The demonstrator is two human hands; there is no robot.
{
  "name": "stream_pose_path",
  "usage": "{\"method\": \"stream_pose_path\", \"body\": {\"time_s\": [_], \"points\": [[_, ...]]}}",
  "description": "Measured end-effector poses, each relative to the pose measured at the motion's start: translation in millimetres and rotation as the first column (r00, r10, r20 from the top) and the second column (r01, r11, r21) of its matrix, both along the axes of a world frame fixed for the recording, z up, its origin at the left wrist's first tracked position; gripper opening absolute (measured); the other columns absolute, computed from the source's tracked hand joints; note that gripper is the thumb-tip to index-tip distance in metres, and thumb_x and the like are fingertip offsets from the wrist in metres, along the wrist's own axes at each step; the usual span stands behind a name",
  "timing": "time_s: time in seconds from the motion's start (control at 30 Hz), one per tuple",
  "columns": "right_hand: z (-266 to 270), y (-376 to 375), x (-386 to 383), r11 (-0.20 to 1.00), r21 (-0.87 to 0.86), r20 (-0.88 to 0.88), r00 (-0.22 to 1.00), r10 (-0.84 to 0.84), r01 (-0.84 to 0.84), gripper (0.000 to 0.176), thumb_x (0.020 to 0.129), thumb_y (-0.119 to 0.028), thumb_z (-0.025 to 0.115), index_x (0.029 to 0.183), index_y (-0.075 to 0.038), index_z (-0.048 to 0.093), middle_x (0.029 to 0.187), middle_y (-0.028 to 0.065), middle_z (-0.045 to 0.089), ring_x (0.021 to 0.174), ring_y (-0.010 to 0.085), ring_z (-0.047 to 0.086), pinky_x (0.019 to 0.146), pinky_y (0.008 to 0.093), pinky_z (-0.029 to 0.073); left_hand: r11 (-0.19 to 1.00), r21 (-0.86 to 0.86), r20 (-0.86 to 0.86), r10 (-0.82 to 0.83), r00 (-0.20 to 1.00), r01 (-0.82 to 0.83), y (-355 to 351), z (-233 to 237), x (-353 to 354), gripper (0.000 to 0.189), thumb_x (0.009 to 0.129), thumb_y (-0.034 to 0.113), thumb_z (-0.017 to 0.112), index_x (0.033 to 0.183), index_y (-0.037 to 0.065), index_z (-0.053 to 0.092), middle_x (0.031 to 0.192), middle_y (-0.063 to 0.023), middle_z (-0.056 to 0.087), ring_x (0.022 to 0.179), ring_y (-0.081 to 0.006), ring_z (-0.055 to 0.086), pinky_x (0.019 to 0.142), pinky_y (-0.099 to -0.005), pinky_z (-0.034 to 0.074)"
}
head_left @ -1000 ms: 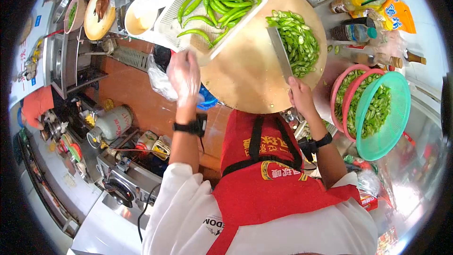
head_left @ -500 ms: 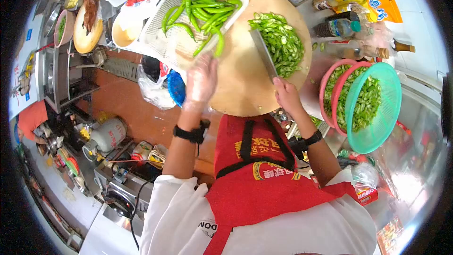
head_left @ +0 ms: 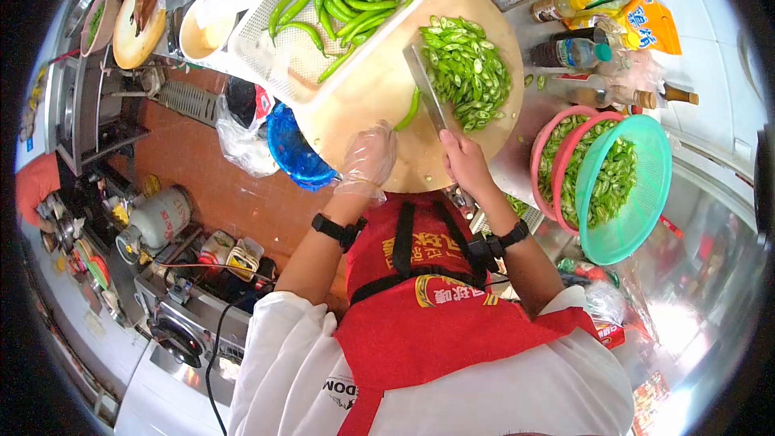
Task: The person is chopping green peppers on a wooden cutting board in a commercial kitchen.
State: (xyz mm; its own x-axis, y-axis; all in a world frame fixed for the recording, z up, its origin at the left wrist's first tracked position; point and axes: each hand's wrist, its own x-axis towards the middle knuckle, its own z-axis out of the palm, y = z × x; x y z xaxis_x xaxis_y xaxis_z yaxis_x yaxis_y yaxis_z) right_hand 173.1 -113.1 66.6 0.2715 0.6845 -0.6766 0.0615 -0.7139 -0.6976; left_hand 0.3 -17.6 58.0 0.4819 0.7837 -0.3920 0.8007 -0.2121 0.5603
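Gripping the cleaver (head_left: 425, 85) by its handle in a fully closed fist, the right hand (head_left: 464, 163) is holding the blade edge-down on the round wooden board (head_left: 370, 98). One whole green pepper (head_left: 409, 111) is lying just beside the blade's left face, and the pile of sliced pepper (head_left: 467, 69) is lying against its right face. The gloved left hand (head_left: 367, 157) is resting on the board's near edge with fingers bent and fingertips at the pepper's near end — whether they are pinching it or only touching it, I cannot tell. Crowding the board on its far left, one white basket (head_left: 282, 63) is overlapping the rim and holding whole peppers, too tangled for an exact count. On the right, one teal colander (head_left: 638, 194) is sitting nested inside two pink colanders (head_left: 542, 141) just beside the board, all carrying more sliced pepper. At least four bottles (head_left: 575, 52) are standing beyond the board's right edge among bright packets. One blue container (head_left: 295, 153) is sitting under the board's left rim, and one gas cylinder (head_left: 153, 222) is standing on the floor — well apart from the board, to the left.
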Motion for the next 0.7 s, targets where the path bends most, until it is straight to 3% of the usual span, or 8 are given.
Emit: {"method": "stream_pose_path", "body": {"time_s": [0.2,0.3,0.4,0.5,0.7], "points": [[-2.0,-5.0,-6.1,0.999,0.026,-0.043,0.998,-0.039,0.041,0.043,0.096,-0.039,0.047,0.113,-0.002,0.060,0.056,0.0019,0.049,0.051,0.0118,0.049,0.050,0.0293,0.042,0.997,-0.008,0.069,0.083,0.994,-0.082,-1.3,-13.4,3.5,0.022,0.086,0.021,0.052,0.083,0.000,0.058,0.078,-0.0271,0.061,0.076,-0.0443,0.060,0.072,-0.0520,0.047],[9.9,-1.2,-8.2,0.996,-0.062,-0.082,0.995,-0.063,0.058,0.042,0.096,-0.039,0.047,0.113,-0.003,0.060,0.056,0.0017,0.049,0.050,0.0110,0.049,0.049,0.0284,0.041,0.998,0.013,0.058,0.054,0.997,-0.055,-2.6,-22.6,4.7,0.023,0.086,0.021,0.053,0.082,0.000,0.059,0.079,-0.0273,0.061,0.077,-0.0446,0.060,0.072,-0.0513,0.047],[12.5,-7.5,-12.8,0.993,0.085,-0.048,0.996,-0.080,0.084,0.042,0.096,-0.039,0.047,0.115,-0.004,0.060,0.055,0.0013,0.048,0.049,0.0101,0.048,0.048,0.0274,0.040,0.994,-0.016,0.077,0.110,0.991,-0.109,-4.8,-23.8,7.2,0.024,0.085,0.022,0.053,0.084,-0.001,0.060,0.080,-0.0275,0.061,0.077,-0.0450,0.059,0.072,-0.0508,0.048],[1.8,-5.7,-7.5,0.998,-0.036,-0.073,0.996,-0.045,0.043,0.043,0.096,-0.039,0.046,0.120,-0.005,0.058,0.055,0.0011,0.048,0.049,0.0100,0.048,0.048,0.0276,0.040,0.988,-0.061,0.104,0.151,0.983,-0.145,-8.3,-23.7,12.2,0.026,0.086,0.022,0.051,0.080,-0.002,0.059,0.080,-0.0299,0.060,0.077,-0.0464,0.059,0.073,-0.0521,0.047],[-4.6,-10.7,-11.0,0.999,0.018,-0.027,0.999,-0.036,0.037,0.044,0.096,-0.038,0.046,0.123,-0.005,0.056,0.056,0.0014,0.049,0.050,0.0105,0.048,0.050,0.0286,0.042,0.972,-0.113,0.142,0.223,0.964,-0.208,-9.4,-23.9,19.0,0.027,0.085,0.023,0.052,0.081,-0.002,0.061,0.080,-0.0295,0.060,0.080,-0.0461,0.059,0.074,-0.0513,0.047]]}}
